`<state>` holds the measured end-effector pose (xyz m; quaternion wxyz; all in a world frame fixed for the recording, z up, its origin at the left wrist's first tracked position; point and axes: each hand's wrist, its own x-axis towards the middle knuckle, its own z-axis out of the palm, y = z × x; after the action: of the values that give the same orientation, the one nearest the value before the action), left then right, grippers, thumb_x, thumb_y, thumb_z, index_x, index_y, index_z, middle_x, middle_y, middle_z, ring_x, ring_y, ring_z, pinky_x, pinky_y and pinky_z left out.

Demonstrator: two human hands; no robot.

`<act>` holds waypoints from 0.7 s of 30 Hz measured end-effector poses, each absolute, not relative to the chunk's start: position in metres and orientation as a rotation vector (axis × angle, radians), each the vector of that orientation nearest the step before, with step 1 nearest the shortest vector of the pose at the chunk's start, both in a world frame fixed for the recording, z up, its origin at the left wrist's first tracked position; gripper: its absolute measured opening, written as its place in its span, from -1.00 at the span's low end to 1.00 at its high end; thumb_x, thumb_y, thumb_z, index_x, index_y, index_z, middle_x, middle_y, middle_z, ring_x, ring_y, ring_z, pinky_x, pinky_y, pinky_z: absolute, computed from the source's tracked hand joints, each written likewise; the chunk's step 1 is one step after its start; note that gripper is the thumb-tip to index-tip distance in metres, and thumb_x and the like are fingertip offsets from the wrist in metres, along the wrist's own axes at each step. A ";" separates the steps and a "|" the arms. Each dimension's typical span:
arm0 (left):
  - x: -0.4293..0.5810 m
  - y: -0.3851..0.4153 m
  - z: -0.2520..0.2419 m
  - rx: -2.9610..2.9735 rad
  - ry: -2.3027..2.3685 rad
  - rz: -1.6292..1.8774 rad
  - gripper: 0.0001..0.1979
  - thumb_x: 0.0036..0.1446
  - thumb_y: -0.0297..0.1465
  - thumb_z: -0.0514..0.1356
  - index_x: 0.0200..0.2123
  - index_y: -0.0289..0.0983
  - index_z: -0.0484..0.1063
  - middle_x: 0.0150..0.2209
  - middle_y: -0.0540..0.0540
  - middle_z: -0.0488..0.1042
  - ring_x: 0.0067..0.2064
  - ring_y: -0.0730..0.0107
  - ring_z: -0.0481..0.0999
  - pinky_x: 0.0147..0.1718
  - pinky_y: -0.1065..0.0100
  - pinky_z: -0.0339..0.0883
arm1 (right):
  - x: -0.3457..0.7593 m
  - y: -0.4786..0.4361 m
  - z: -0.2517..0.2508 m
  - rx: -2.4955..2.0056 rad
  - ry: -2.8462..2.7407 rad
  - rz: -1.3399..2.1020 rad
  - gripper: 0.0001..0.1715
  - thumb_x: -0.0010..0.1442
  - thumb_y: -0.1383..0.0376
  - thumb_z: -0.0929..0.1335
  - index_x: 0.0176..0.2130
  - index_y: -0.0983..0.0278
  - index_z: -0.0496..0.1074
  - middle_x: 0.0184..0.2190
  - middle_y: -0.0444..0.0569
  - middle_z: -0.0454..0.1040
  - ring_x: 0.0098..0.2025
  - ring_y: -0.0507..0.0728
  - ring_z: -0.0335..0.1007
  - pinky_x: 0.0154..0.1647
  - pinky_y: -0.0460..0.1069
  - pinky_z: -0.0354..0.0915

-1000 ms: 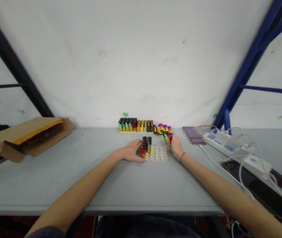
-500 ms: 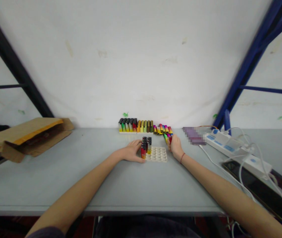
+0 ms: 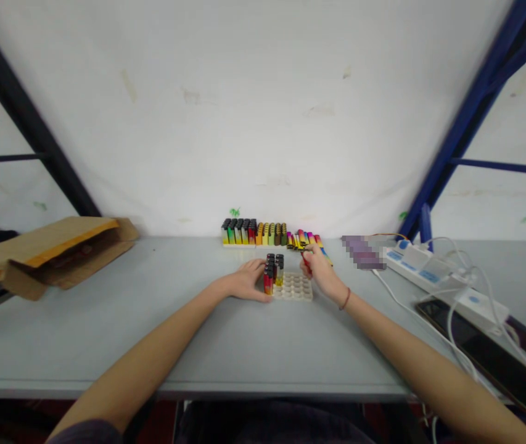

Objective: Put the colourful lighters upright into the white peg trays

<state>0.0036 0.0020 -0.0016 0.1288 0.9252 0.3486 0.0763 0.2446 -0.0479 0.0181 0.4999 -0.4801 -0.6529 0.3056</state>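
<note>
Set the left hand (image 3: 247,280) around the left end of a white tray (image 3: 297,287), with fingers spread and unclenched along that side, thumb at the tray's near left corner, just beside a block of upright lighters (image 3: 269,277) filling only the left part. Held the right hand (image 3: 322,271) at the tray's far right corner, wrist angled inward, forearm slanting in from the near right, fingers bent and pinched on a red lighter (image 3: 306,262), partly hidden and apparently tilted; could not tell how high over the tray. Had loose lighters (image 3: 309,239) heaped behind the tray, just beyond the right hand, and black-topped lighters (image 3: 239,231) standing in a block behind and to the left of the tray, all on a grey bench (image 3: 244,351). Seemed, for careful handling, to want a light pinch high on the red lighter, leaving the lower end free. Probably called for rolling the wrist until fully upright, and, in any lowering at the tray, a straight descent over one open socket, to avoid snagging a rim or tipping a neighbour. Likely asked of the left hand only gentle, steady pressure, enough to prevent sliding of the tray.
</note>
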 end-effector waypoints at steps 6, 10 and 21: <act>0.005 0.001 -0.003 2.696 1.011 0.240 -0.01 -0.09 0.07 0.30 0.28 -0.31 0.05 0.29 -0.31 0.07 0.31 -0.14 0.03 0.28 0.04 -0.11 | 0.236 -0.069 0.034 -1.010 -1.783 0.605 -0.75 0.23 0.11 0.22 -0.31 0.24 0.27 -0.34 -0.02 0.39 -0.29 0.10 0.32 -0.28 -0.02 0.30; 0.006 0.000 -0.002 2.687 1.029 0.239 -0.04 -0.09 0.09 0.29 0.25 -0.32 0.10 0.27 -0.32 0.09 0.29 -0.16 0.06 0.26 0.02 -0.08 | 0.231 -0.068 0.023 -0.968 -1.804 0.676 -0.71 0.21 0.12 0.27 -0.20 0.27 0.36 -0.28 0.02 0.45 -0.27 0.11 0.40 -0.27 0.00 0.35; 0.006 -0.002 0.000 2.671 1.016 0.259 -0.05 -0.11 0.11 0.28 0.24 -0.28 0.10 0.26 -0.29 0.12 0.28 -0.15 0.08 0.26 0.02 -0.06 | 0.227 -0.075 0.015 -1.017 -2.014 0.371 -0.81 0.24 0.30 0.29 -0.11 0.22 0.38 -0.31 -0.04 0.49 -0.30 0.09 0.44 -0.21 0.00 0.35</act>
<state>0.0057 -0.0016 0.0005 0.1357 0.9222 0.3508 0.0894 0.2268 -0.0753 0.0152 0.4149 -0.4046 -0.8015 0.1475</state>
